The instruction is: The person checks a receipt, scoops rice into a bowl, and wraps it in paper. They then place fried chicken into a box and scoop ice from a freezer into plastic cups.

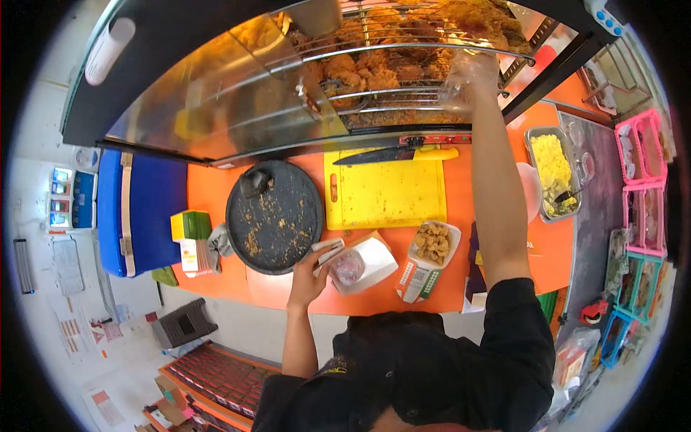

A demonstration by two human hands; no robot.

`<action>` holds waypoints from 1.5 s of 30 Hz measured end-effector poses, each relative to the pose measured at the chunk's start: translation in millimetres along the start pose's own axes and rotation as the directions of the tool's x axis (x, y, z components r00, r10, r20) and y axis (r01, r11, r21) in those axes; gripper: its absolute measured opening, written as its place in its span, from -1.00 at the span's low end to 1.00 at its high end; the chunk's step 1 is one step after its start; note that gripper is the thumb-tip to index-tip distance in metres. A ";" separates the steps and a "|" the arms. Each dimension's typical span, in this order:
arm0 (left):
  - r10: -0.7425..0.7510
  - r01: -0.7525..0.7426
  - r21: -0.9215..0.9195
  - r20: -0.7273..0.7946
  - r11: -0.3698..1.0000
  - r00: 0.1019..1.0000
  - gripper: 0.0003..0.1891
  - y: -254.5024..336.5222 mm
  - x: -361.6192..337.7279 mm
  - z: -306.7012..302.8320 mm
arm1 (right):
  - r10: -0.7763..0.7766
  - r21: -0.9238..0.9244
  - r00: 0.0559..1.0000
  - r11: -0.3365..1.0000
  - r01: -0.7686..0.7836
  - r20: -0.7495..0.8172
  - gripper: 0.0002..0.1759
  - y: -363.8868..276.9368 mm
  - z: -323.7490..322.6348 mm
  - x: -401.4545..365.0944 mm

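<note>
My left hand (306, 279) grips the edge of an open white takeaway box (376, 261) at the front of the counter. A small round clear sauce cup (348, 267) sits inside that box. My right hand (471, 78), in a clear plastic glove, reaches into a heated display cabinet (237, 93). Fried chicken (479, 21) lies just beyond its fingers, on the wire racks. The glove and rack blur the fingertips, so whether they hold a piece cannot be made out. A second box with fried bites (432, 243) stands open to the right.
A yellow cutting board (389, 191) lies below the cabinet, with a knife (378, 155) along its far edge. To its left is a round dark tray (273, 223) with crumbs. A metal container of yellow food (553, 169) stands at right, a blue box (144, 216) at left.
</note>
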State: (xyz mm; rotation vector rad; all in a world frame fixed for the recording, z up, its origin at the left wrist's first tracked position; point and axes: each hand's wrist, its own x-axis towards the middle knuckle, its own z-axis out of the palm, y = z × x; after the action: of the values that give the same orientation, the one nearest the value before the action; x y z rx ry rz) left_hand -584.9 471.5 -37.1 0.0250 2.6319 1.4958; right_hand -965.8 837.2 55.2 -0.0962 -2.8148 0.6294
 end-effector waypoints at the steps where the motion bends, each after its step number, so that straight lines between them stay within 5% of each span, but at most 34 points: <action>1: -0.025 0.025 0.015 -0.007 1.000 1.000 -0.64 -1.3 -1.4 -0.4 | 0.037 0.011 0.999 0.999 -0.037 0.016 -0.51 -5.3 -5.5 -3.6; 4: -0.107 0.106 -0.043 -0.029 0.993 0.994 -0.68 1.7 -0.9 -3.5 | 0.182 0.258 0.979 0.945 -0.199 0.090 -0.54 -35.1 -34.4 -34.3; 5: -0.074 0.076 0.028 -0.066 0.997 0.995 -0.71 -10.8 -0.8 -2.7 | 0.038 0.686 0.987 0.714 -0.135 0.155 -0.58 -35.8 -23.1 -63.1; 6: -0.080 0.083 0.036 -0.081 0.996 0.994 -0.71 -12.0 -2.6 -3.9 | -0.111 0.976 0.970 0.010 -0.218 0.218 -0.62 -36.5 -11.8 -92.0; 7: -0.068 0.073 0.043 -0.100 0.996 0.993 -0.72 -13.4 3.8 -4.8 | -0.254 0.825 0.928 -0.434 -0.362 0.274 -0.66 -42.4 -5.7 -121.1; 9: -0.059 0.063 0.035 -0.115 0.997 0.992 -0.73 -13.3 11.6 -5.8 | -0.438 0.847 0.727 0.219 -0.484 0.528 -0.63 -61.4 -20.8 -211.7; 10: -0.068 0.073 0.038 -0.114 0.997 0.991 -0.73 -14.5 11.9 -6.0 | -0.508 0.771 0.589 0.510 -0.382 0.628 -0.60 -73.6 -31.0 -256.7; 13: -0.104 0.108 0.042 -0.082 0.993 0.991 -0.73 -17.0 11.6 -3.4 | -0.409 0.659 0.517 0.429 -0.618 0.752 -0.64 -89.1 36.9 -367.1; 16: -0.113 0.118 0.068 -0.064 0.991 0.991 -0.74 -7.5 9.0 -4.9 | -0.402 0.638 0.777 0.770 0.002 0.484 -0.58 -91.2 55.4 -372.3; 18: -0.057 0.065 0.133 -0.066 0.989 0.996 -0.74 -12.1 9.6 -4.2 | -0.588 0.444 0.801 0.750 0.490 0.109 -0.58 -89.9 34.1 -320.6; 21: -0.051 0.052 0.213 -0.007 0.976 0.999 -0.74 -8.2 13.4 -6.0 | -0.383 0.408 0.907 0.811 0.420 -0.174 -0.62 -56.6 78.2 -210.7; 22: -0.142 0.137 0.094 0.040 0.986 0.989 -0.73 -5.3 14.8 -7.7 | -0.541 0.170 0.779 0.775 0.608 -0.318 -0.69 -54.8 86.7 -165.3; 24: -0.291 0.314 -0.130 0.167 0.940 0.942 -0.72 -10.0 15.6 -13.9 | -0.537 0.158 0.778 0.780 0.605 -0.325 -0.63 -53.0 123.4 -114.0; 25: -0.233 0.249 -0.314 0.088 0.916 0.968 -0.69 -28.8 17.3 -13.1 | -0.669 -0.170 0.632 0.728 0.665 -0.391 -0.61 -44.9 142.4 -97.5; 27: -0.194 0.096 -0.630 -0.088 0.770 0.977 -0.60 -60.8 5.4 -12.8 | -0.897 -0.727 0.318 0.437 0.529 -0.308 -0.57 -25.3 175.4 -87.6; 28: -0.112 -0.081 -0.645 -0.252 0.760 0.961 -0.38 -68.0 7.6 -13.1 | -0.857 -0.559 0.455 0.507 0.656 -0.244 -0.55 -31.5 170.0 -83.1; 30: -0.191 -0.106 -0.631 -0.384 0.769 0.903 -0.28 -114.2 -17.2 -22.3 | -0.745 -0.142 0.667 0.661 0.737 -0.006 -0.52 -50.6 137.4 -88.3; 33: -0.152 -0.097 -0.477 -0.456 0.874 0.877 -0.34 -150.9 -63.7 -28.4 | -0.721 -0.335 0.685 0.623 0.707 0.106 -0.61 -64.0 129.2 -83.8; 35: -0.253 -0.044 -0.523 -0.482 0.851 0.839 -0.36 -141.0 -82.8 -9.7 | -0.733 -0.478 0.666 0.539 0.694 0.141 -0.61 -62.9 133.8 -71.8; 37: -0.403 0.188 -0.368 -0.689 0.911 0.603 -0.37 -128.3 -87.8 16.6 | -0.717 -0.490 0.673 0.529 0.693 0.179 -0.60 -56.3 136.6 -52.1; 39: -0.459 0.301 -0.356 -0.550 0.885 0.698 -0.47 -144.3 -118.6 35.9 | -0.703 -0.463 0.675 0.533 0.708 0.224 -0.59 -53.6 139.1 -33.0; 42: -0.310 0.211 -0.240 -0.524 0.947 0.794 -0.56 -166.4 -120.0 71.2 | -0.677 -0.413 0.684 0.561 0.718 0.271 -0.58 -56.3 148.1 -18.0; 45: -0.328 0.247 -0.215 -0.617 0.945 0.715 -0.60 -156.5 -105.8 84.4 | -0.653 -0.370 0.686 0.581 0.725 0.321 -0.56 -56.0 151.9 -12.7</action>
State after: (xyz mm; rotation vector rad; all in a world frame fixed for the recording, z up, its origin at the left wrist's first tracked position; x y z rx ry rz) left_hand -464.1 455.9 -204.4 -1.0606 2.8038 1.7677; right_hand -993.7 722.8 -56.6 0.9729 -2.7276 -0.2616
